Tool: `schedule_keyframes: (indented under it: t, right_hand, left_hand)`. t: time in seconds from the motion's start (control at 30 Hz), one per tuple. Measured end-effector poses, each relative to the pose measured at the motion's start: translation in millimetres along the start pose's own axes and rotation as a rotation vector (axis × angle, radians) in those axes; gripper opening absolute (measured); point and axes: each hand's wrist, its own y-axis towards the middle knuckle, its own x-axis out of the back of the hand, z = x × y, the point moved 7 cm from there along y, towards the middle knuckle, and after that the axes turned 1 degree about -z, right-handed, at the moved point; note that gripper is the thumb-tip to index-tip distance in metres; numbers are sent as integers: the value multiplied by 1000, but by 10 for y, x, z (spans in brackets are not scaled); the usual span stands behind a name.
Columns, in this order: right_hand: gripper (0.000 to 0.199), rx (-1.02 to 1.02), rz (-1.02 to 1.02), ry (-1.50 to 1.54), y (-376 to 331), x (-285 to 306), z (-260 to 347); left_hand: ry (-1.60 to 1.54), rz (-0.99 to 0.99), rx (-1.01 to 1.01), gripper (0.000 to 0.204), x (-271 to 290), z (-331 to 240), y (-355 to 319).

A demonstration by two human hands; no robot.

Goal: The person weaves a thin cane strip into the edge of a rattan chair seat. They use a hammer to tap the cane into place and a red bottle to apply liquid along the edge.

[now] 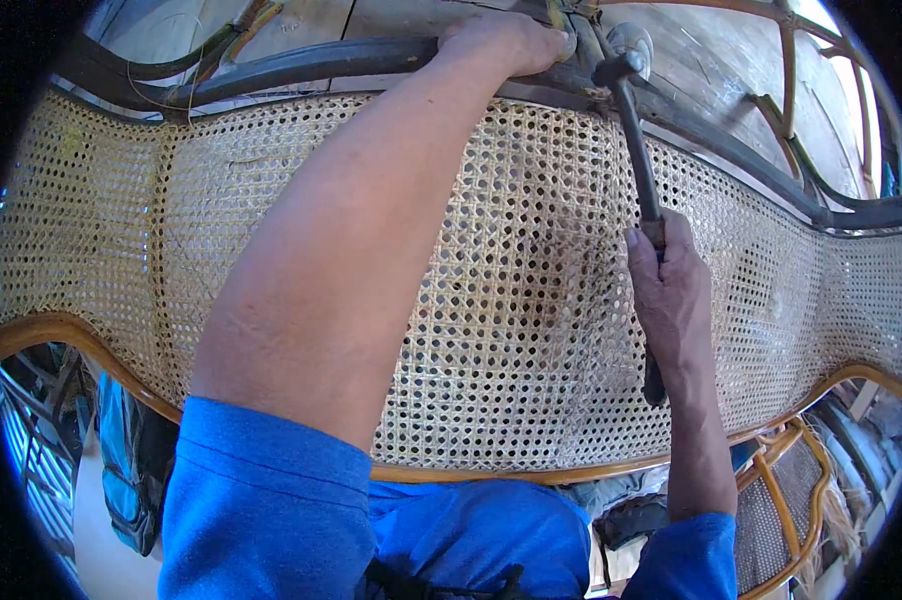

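Fingers of right hand [671, 290] clamped on hammer [639, 160] handle, over cane panel [491, 300].
Left hand [506, 45] fingers curled over dark frame rail [301, 65]; hammer head beside it.

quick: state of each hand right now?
Left hand: closed, gripping the dark frame rail above the cane webbing.
Right hand: closed on the hammer handle.
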Motion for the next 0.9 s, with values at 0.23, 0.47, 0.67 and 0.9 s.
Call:
schedule_keyframes:
  t: [0.23,0.47,0.67,0.9]
  right_hand:
    - [28,-124,151,-65,64,-103,-113]
    - [28,-54,-7,-1,18,10,22]
    - [26,-81,85,-51,44,-57,-75]
    - [25,-72,130,-151,82,-104,-123]
  left_hand:
    - [12,-4,32,63,-5,-21,34]
    - [17,-22,29,62,-26,29,65]
    - [-5,21,15,61,12,-42,-41]
    - [28,-2,16,61,-38,-32,47]
